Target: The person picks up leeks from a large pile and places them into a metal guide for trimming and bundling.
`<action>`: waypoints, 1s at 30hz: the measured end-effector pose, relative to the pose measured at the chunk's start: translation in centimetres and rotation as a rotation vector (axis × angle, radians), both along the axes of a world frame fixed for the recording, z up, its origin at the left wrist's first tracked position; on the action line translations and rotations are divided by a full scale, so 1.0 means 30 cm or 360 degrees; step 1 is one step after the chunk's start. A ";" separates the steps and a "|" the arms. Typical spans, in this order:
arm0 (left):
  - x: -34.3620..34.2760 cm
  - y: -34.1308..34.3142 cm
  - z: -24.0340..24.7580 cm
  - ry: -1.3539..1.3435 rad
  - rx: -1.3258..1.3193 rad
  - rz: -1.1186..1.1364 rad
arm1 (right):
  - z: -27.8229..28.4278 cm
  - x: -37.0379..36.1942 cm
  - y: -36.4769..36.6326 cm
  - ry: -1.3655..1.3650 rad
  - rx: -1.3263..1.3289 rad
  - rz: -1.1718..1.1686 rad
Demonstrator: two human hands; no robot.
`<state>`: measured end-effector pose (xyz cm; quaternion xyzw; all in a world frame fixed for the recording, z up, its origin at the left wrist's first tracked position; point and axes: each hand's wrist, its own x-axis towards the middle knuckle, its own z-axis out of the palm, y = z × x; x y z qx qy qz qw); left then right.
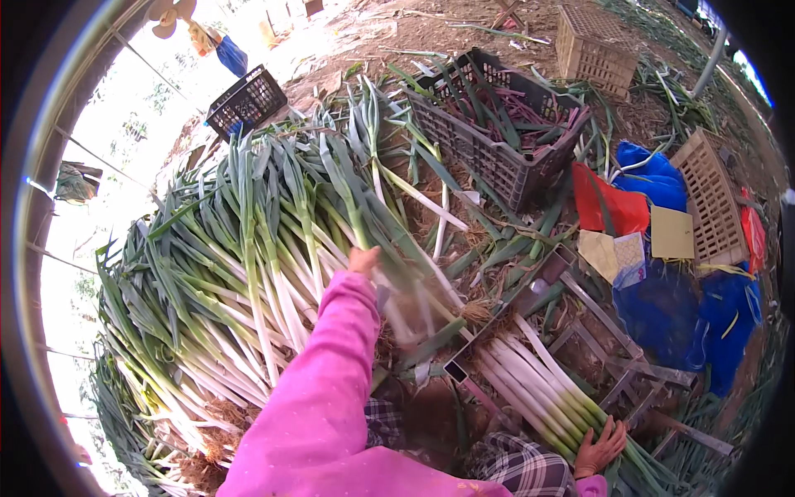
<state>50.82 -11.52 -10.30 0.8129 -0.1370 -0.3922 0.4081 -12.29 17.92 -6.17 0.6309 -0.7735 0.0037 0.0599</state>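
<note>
My left hand (363,261), in a pink sleeve, is closed around a leek (356,224) at the edge of a large heap of leeks (273,273). White stalks just right of that hand are smeared by motion. At the lower right, my right hand (600,447) lies with fingers spread over the green part of a bundle of trimmed leeks (538,389). The bundle's white ends point up and left, resting against a metal frame (604,319). Loose leeks with roots (443,282) lie between the heap and the frame.
A dark crate (472,149) with leafy scraps and reddish strips stands ahead. A smaller black crate (247,101) sits at the far left. Tan crates (592,54) stand behind and at the right, near blue plastic (654,302) and a red bag (609,203). Leaf trimmings litter the ground.
</note>
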 end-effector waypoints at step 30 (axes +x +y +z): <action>-1.510 0.413 0.849 -0.1021 -0.1689 -0.2793 | 0.022 -0.021 0.020 -0.0318 -0.0270 -0.0175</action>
